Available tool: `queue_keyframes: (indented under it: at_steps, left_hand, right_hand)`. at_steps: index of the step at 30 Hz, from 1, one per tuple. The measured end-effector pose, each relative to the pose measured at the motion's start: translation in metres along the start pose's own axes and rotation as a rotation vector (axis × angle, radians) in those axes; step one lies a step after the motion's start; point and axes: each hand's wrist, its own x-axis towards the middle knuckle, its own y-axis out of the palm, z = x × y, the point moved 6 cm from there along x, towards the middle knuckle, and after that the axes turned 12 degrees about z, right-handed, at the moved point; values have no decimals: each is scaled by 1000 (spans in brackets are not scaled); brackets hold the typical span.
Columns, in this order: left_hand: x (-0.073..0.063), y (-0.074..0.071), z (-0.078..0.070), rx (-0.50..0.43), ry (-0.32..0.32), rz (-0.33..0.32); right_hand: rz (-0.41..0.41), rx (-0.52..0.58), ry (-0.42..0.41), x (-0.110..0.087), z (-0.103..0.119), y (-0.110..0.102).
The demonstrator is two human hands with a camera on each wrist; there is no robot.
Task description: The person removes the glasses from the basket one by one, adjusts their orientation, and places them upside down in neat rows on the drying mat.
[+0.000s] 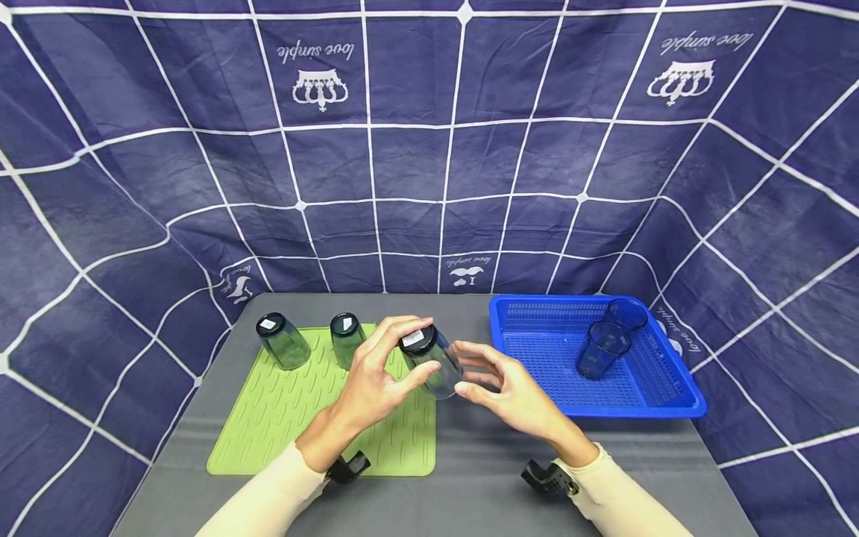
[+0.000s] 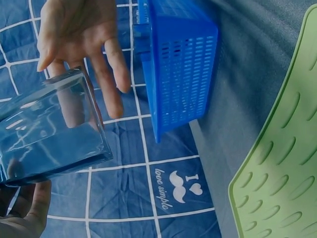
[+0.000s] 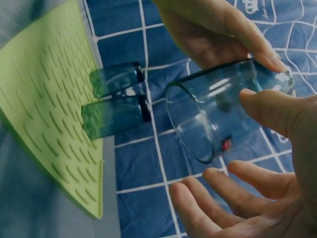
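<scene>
A clear, bluish drinking glass (image 1: 439, 369) is held tilted and upside down above the right edge of the green mat, its dark base with a white label facing up. My left hand (image 1: 382, 377) grips it near the base. Close by its rim is my right hand (image 1: 506, 388), fingers spread and slightly bent; in the right wrist view, the glass (image 3: 213, 114) lies between its thumb and fingers, the fingers standing apart from it. The left wrist view shows the right hand's loose fingers (image 2: 106, 84) behind the rim.
Two upturned glasses, one left (image 1: 285, 343) and one nearer (image 1: 347, 339), stand on the ridged green mat (image 1: 288, 432). A blue perforated basket (image 1: 530, 373) on the right contains two glasses (image 1: 602, 350). A patterned blue cloth (image 1: 416, 164) surrounds the grey table (image 1: 483, 485).
</scene>
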Motion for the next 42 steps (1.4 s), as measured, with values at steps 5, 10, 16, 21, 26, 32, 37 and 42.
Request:
queue_keyframes:
  at_steps: [5, 10, 16, 21, 26, 32, 37, 42]
  left_hand:
    - [1, 0, 7, -7, -41, 4]
    - [0, 1, 14, -1, -79, 10]
    - [-2, 2, 22, 12, -97, 5]
    - [-4, 2, 27, 29, -111, -4]
    - [-5, 2, 33, 36, -129, -7]
    - [-7, 5, 41, 63, -162, -16]
    - [-8, 7, 51, 77, -217, -7]
    - [-10, 9, 60, 95, -255, -13]
  right_hand:
    - [-48, -54, -41, -4, 4, -13]
    - [-97, -109, -65, -10, 7, -28]
    - [-142, -160, -65, -16, 8, -41]
    - [-182, -211, -44, -21, 8, -50]
    - [-220, -263, -30, -27, 4, -60]
    - [-269, -343, -43, -34, 3, -73]
    - [-311, -394, -66, -42, 4, -83]
    - [-353, -483, -66, -49, 5, -93]
